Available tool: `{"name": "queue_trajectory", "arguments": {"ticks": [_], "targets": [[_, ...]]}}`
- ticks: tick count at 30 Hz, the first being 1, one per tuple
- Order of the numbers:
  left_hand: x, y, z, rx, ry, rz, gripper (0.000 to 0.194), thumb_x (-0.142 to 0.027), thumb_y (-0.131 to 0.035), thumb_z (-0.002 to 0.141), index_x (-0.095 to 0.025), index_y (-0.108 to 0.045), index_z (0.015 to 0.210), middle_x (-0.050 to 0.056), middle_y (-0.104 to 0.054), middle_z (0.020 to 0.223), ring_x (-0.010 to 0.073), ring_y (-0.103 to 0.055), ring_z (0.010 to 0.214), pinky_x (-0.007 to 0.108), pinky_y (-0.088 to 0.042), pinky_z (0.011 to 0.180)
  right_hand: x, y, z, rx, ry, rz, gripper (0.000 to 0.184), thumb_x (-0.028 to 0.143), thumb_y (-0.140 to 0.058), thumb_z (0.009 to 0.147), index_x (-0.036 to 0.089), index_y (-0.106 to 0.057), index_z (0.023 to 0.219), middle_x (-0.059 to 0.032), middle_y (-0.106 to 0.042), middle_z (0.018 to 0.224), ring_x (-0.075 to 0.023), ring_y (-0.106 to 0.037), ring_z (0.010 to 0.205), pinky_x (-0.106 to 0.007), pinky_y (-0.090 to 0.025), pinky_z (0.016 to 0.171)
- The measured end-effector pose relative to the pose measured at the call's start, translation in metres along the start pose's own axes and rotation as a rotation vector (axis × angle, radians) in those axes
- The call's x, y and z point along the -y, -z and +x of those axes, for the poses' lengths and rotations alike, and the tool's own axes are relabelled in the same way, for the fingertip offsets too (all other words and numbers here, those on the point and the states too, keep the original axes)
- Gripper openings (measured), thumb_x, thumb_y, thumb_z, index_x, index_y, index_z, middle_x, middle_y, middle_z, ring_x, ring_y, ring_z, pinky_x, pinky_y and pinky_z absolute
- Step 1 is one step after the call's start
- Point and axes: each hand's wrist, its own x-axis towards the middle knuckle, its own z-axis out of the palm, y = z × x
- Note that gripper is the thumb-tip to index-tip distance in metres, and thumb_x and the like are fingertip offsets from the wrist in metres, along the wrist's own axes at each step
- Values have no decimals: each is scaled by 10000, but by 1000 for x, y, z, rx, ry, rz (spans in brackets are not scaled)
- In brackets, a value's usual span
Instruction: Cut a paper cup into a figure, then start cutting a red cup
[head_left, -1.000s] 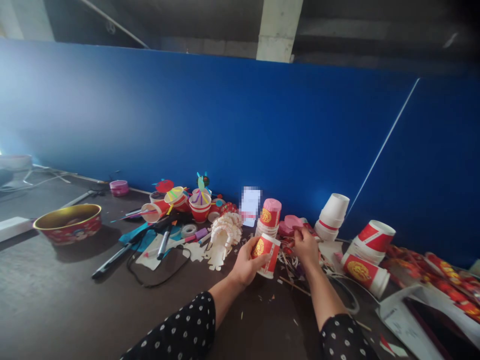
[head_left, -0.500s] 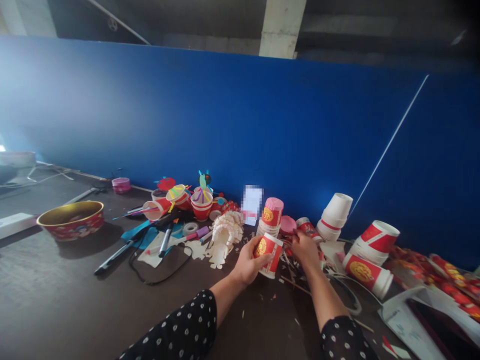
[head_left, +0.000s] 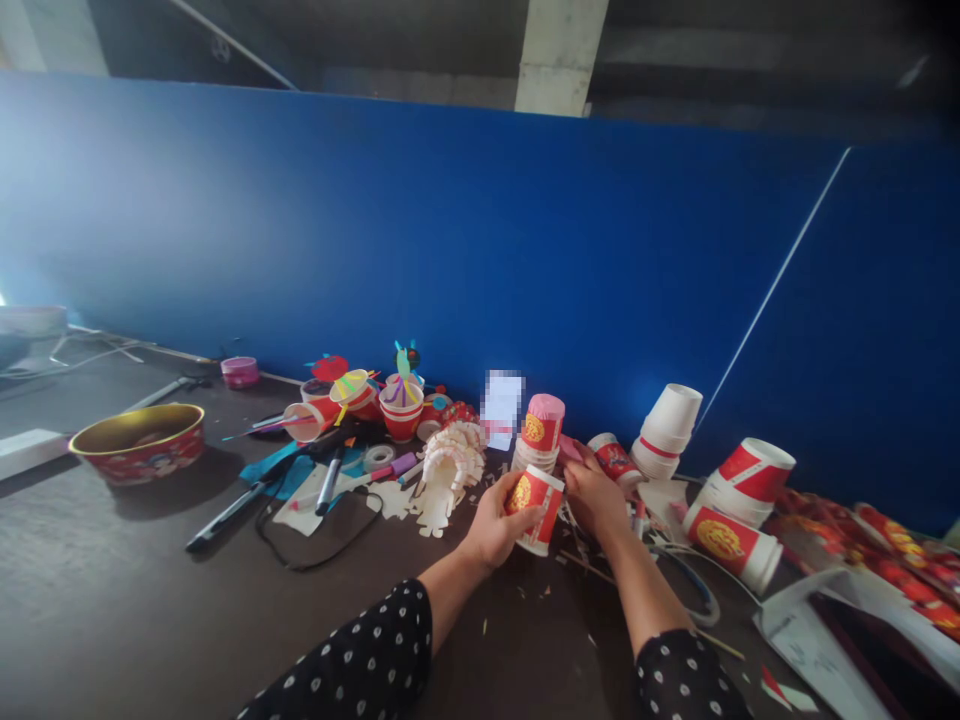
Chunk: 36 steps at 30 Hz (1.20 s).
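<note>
My left hand (head_left: 501, 522) is wrapped round a red and white paper cup (head_left: 538, 500) with a gold emblem, held tilted just above the table. To its right, my right hand (head_left: 596, 498) has its fingers drawn together at the edge of a pink paper piece (head_left: 570, 448), which is partly covered by them. Behind the held cup stands a stack of paper cups (head_left: 541, 432), its top one upside down with a pink cover on its base. A printed cup (head_left: 615, 457) lies on its side beyond my right hand.
Left of my hands lie curled white paper cutouts (head_left: 450, 465), a roll of tape (head_left: 379, 458), a black marker (head_left: 330, 482) and decorated cups (head_left: 403, 412). A gold-rimmed tub (head_left: 139, 445) stands further left. More cup stacks (head_left: 667, 435) and a white tray (head_left: 825, 625) are on the right.
My right hand has moved slightly left onto the pink paper piece, which now looks tilted and more covered. My left hand keeps the cup in nearly the same place.
</note>
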Motion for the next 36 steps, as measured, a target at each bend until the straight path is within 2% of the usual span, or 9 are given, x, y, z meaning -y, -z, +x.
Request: {"name": "queue_trajectory", "arguments": {"ticks": [3,6,12,17,21,28,32,36], "targets": [[-1,0,-1,-3,15,7,501,-269,-683,554,-81,-557,1001,67,-616,836,196,-548,770,295,-432,709,-1,-2,0,17,22,16,371,156,-353,867,210,-509,1200,-90,-486,1310,-191,-501,1127,-273,-432,849],[-2,-1,-1,-2,18,2,490,-265,-682,552,-90,-561,994,60,-618,827,190,-545,763,288,-431,701,-2,-4,0,16,-2,22,368,151,-327,876,151,-496,1203,-123,-484,1307,-199,-518,1109,-269,-422,857],[-2,0,-1,6,7,9,491,-269,-680,560,-94,-561,1002,62,-620,838,194,-547,768,293,-430,708,-1,-3,0,35,-63,26,348,174,-328,883,168,-489,1192,-115,-477,1312,-213,-564,1046,-270,-425,813],[-1,0,-1,12,1,2,474,-266,-672,570,-95,-560,997,60,-617,831,189,-545,761,288,-431,703,0,-4,0,54,-101,20,377,185,-319,888,169,-410,1254,-129,-538,1248,-223,-600,984,-287,-427,767],[0,0,-1,9,19,4,478,-273,-675,566,-99,-556,995,56,-616,820,188,-546,750,289,-434,690,1,-4,-2,63,-110,-2,416,200,-328,883,144,-373,1292,-140,-509,1280,-232,-606,969,-297,-428,751],[1,0,0,0,27,-18,499,-262,-685,561,-90,-551,1010,61,-621,836,190,-553,758,287,-436,703,8,16,2,-51,-173,-95,426,326,-283,902,163,-382,1283,-143,-502,1268,-260,-610,906,-350,-424,730],[6,2,3,-3,32,-21,493,-256,-679,578,-104,-551,1029,65,-623,886,196,-555,791,289,-435,719,11,25,11,-75,-117,-145,396,361,-352,879,191,-476,1214,-110,-575,1182,-296,-515,1036,-380,-368,833],[10,3,4,14,23,-28,470,-246,-671,582,-109,-561,1019,51,-620,850,182,-546,759,275,-434,692,9,19,17,-26,-38,-188,354,312,-437,854,204,-520,1181,-84,-574,1201,-299,-399,1168,-409,-278,943]]}}
